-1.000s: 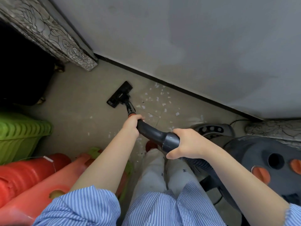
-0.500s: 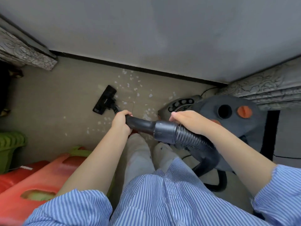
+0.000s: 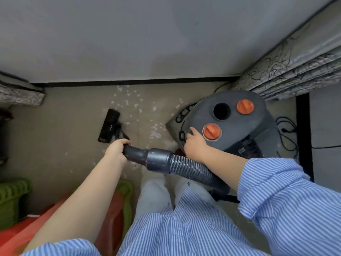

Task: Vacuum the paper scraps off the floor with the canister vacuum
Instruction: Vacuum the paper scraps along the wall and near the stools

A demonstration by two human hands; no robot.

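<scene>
Right hand now off hose

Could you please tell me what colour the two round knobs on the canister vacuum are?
Orange knobs, head view.

One vacuum with two orange caps, one round hole, one hose, one floor head. Two hands. Paper scraps too many to count.
</scene>
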